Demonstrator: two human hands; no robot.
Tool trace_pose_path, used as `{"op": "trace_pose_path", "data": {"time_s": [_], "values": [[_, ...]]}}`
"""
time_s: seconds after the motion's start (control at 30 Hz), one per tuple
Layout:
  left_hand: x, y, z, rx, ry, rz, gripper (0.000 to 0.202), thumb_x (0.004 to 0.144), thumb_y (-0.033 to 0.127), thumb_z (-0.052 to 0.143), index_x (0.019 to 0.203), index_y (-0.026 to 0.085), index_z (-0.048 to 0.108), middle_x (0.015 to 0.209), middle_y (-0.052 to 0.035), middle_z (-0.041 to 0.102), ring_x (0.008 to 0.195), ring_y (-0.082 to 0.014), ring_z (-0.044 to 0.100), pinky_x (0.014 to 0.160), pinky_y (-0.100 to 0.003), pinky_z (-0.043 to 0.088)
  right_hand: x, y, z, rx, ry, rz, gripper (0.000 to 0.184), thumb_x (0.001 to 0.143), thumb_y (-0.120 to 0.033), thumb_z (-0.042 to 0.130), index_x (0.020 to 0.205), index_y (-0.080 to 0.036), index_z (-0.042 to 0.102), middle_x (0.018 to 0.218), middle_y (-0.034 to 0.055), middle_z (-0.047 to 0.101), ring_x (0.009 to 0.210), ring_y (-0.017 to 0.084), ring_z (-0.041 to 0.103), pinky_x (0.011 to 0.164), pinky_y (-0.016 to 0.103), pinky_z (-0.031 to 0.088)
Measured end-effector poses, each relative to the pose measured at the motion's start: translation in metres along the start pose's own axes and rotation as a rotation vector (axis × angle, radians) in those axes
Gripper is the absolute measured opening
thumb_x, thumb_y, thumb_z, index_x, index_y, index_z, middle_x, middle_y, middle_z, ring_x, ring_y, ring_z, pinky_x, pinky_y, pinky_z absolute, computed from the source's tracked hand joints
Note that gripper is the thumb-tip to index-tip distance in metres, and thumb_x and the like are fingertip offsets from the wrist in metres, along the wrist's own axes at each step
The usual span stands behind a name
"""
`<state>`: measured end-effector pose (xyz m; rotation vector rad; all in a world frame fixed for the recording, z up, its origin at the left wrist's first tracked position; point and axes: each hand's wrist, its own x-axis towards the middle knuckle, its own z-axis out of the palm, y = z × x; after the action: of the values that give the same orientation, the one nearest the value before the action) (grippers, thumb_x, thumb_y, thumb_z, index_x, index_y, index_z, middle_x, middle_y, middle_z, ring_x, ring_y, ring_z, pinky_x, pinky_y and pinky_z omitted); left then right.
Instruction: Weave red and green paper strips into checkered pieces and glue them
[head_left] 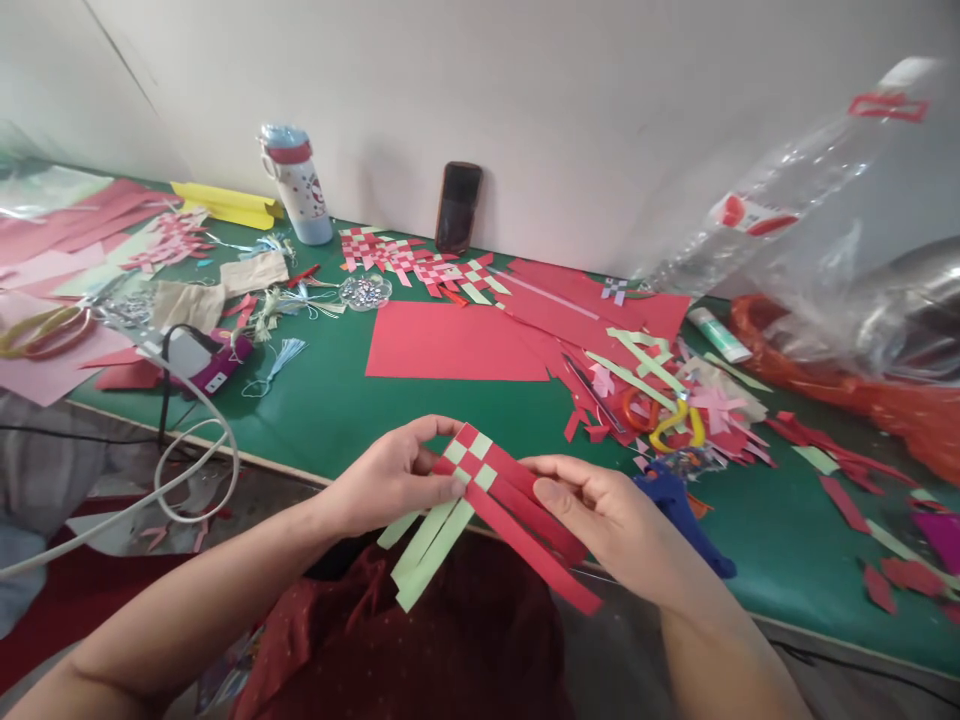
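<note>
I hold a small woven paper piece of red and light-green strips over my lap, just before the green table's front edge. My left hand pinches its left side, thumb on top, fingers closed on the weave. My right hand grips the loose red strips that trail down to the right. Loose green strips hang down to the left below the weave.
A red paper sheet lies mid-table. Finished woven pieces, a phone and a water bottle stand by the wall. Scissors sit amid paper scraps at right; clear plastic bags beyond. A white cable loops at left.
</note>
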<state>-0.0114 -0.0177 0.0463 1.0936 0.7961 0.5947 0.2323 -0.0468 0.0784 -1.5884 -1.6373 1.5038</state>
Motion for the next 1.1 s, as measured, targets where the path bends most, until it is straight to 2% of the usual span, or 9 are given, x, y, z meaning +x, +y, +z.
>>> {"op": "trace_pose_path", "data": {"time_s": [0.13, 0.23, 0.3, 0.57, 0.77, 0.83, 0.93, 1.0, 1.1], "values": [[0.003, -0.001, -0.001, 0.096, -0.001, -0.012, 0.053, 0.082, 0.035, 0.071, 0.124, 0.016, 0.045, 0.065, 0.0045, 0.058, 0.048, -0.0044, 0.036, 0.047, -0.018, 0.022, 0.002, -0.006, 0.000, -0.193, 0.033, -0.070, 0.038, 0.092, -0.053, 0.050, 0.102, -0.022, 0.070, 0.088, 0.0019, 0.072, 0.077, 0.018, 0.065, 0.065, 0.027, 0.050], [0.005, -0.001, 0.000, 0.152, -0.006, -0.020, 0.054, 0.081, 0.034, 0.070, 0.126, 0.017, 0.045, 0.067, 0.0039, 0.058, 0.051, -0.0055, 0.038, 0.049, -0.019, 0.025, 0.006, -0.009, 0.004, -0.262, 0.004, -0.073, 0.038, 0.094, -0.051, 0.047, 0.079, -0.021, 0.066, 0.065, -0.0035, 0.058, 0.058, 0.012, 0.050, 0.052, 0.023, 0.039], [0.005, -0.001, -0.001, 0.160, -0.025, -0.024, 0.055, 0.081, 0.035, 0.070, 0.126, 0.017, 0.045, 0.069, 0.0031, 0.059, 0.052, -0.0059, 0.039, 0.049, -0.020, 0.026, 0.008, -0.008, 0.006, -0.241, 0.000, -0.072, 0.039, 0.094, -0.050, 0.047, 0.072, -0.020, 0.061, 0.060, -0.0048, 0.051, 0.054, 0.010, 0.043, 0.049, 0.021, 0.035], [0.001, 0.002, -0.012, 0.152, -0.080, 0.034, 0.047, 0.090, 0.032, 0.059, 0.131, 0.015, 0.044, 0.056, 0.0087, 0.044, 0.047, -0.0053, 0.027, 0.044, -0.020, 0.017, 0.015, -0.002, 0.008, -0.005, -0.094, 0.015, 0.043, 0.090, -0.057, 0.052, 0.071, -0.019, 0.054, 0.060, -0.0055, 0.044, 0.054, 0.008, 0.036, 0.046, 0.020, 0.030], [0.000, 0.002, -0.014, 0.155, -0.090, 0.033, 0.048, 0.092, 0.033, 0.058, 0.134, 0.013, 0.043, 0.054, 0.0103, 0.037, 0.047, -0.0052, 0.023, 0.043, -0.020, 0.014, 0.017, 0.001, 0.008, 0.017, -0.087, 0.018, 0.044, 0.089, -0.059, 0.052, 0.071, -0.019, 0.054, 0.060, -0.0059, 0.043, 0.053, 0.008, 0.035, 0.047, 0.020, 0.030], [0.001, 0.000, -0.014, 0.164, -0.100, 0.029, 0.047, 0.092, 0.035, 0.058, 0.131, 0.014, 0.045, 0.058, 0.0086, 0.043, 0.048, -0.0051, 0.028, 0.045, -0.019, 0.018, 0.018, -0.001, 0.007, 0.000, -0.087, 0.014, 0.043, 0.089, -0.058, 0.052, 0.071, -0.019, 0.056, 0.060, -0.0057, 0.045, 0.052, 0.008, 0.036, 0.046, 0.021, 0.031], [0.006, -0.002, -0.013, 0.123, -0.109, 0.010, 0.044, 0.087, 0.036, 0.065, 0.122, 0.014, 0.050, 0.075, 0.0006, 0.060, 0.058, -0.0070, 0.047, 0.052, -0.019, 0.032, 0.021, -0.005, 0.008, -0.103, -0.084, -0.007, 0.041, 0.090, -0.056, 0.050, 0.074, -0.020, 0.061, 0.061, -0.0043, 0.051, 0.054, 0.009, 0.042, 0.048, 0.021, 0.034], [0.012, -0.004, -0.013, 0.092, -0.086, -0.008, 0.049, 0.081, 0.033, 0.071, 0.121, 0.015, 0.049, 0.086, -0.0031, 0.065, 0.066, -0.0098, 0.056, 0.058, -0.021, 0.039, 0.024, -0.008, 0.008, -0.209, -0.069, -0.033, 0.040, 0.092, -0.053, 0.049, 0.075, -0.020, 0.063, 0.064, -0.0033, 0.055, 0.057, 0.010, 0.047, 0.051, 0.022, 0.037], [0.023, -0.005, -0.012, 0.099, -0.001, 0.009, 0.051, 0.073, 0.026, 0.076, 0.117, 0.016, 0.052, 0.083, 0.0001, 0.065, 0.067, -0.0102, 0.059, 0.060, -0.022, 0.043, 0.029, -0.010, 0.009, -0.302, -0.062, -0.061, 0.034, 0.092, -0.050, 0.049, 0.086, -0.022, 0.068, 0.072, -0.0023, 0.065, 0.064, 0.013, 0.057, 0.057, 0.024, 0.042]]}}
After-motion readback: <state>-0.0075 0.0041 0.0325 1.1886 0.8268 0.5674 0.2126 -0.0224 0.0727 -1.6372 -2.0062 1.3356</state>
